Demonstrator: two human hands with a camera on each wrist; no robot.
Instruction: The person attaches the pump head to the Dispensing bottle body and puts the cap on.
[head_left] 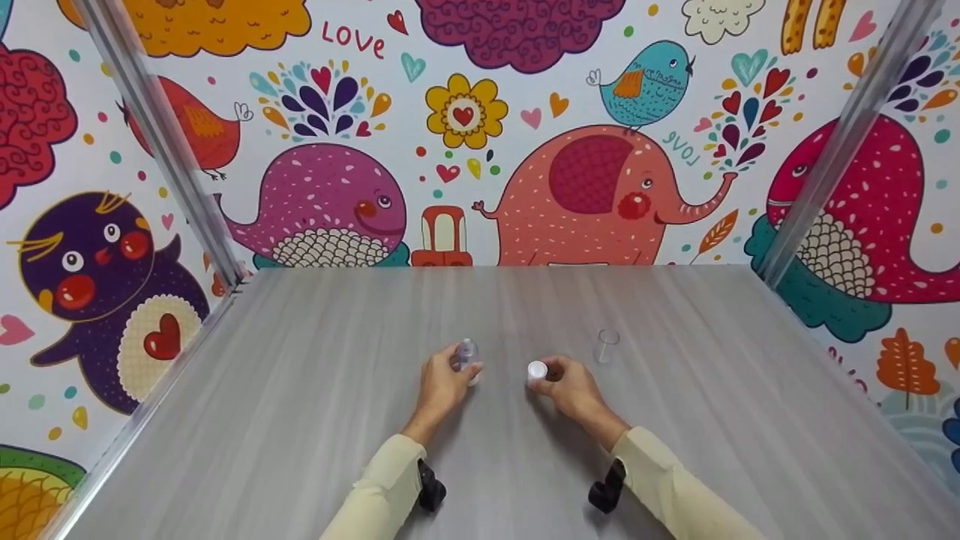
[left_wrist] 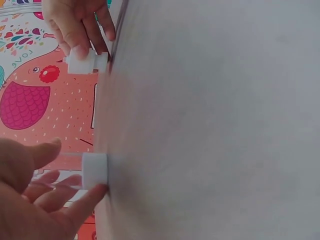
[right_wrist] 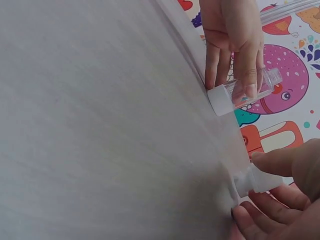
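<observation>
My left hand (head_left: 441, 386) grips a small clear bottle (head_left: 468, 351) standing on the table. In the right wrist view the bottle's white base (right_wrist: 220, 101) touches the tabletop, and its bare threaded neck (right_wrist: 273, 76) points up. To the right, my right hand (head_left: 576, 390) pinches a white bottle top (head_left: 537, 370) between thumb and fingers. A wider white part (right_wrist: 266, 181) of this top sits above a narrower part near the tabletop; its exact kind is unclear. Bottle and top are a short way apart.
A clear hollow cylinder (head_left: 607, 346), like a see-through cover, stands on the table just beyond my right hand. The grey wood-grain table (head_left: 337, 337) reaches back to a wall (head_left: 465, 172) printed with cartoon animals. Metal posts (head_left: 161, 142) rise at the back corners.
</observation>
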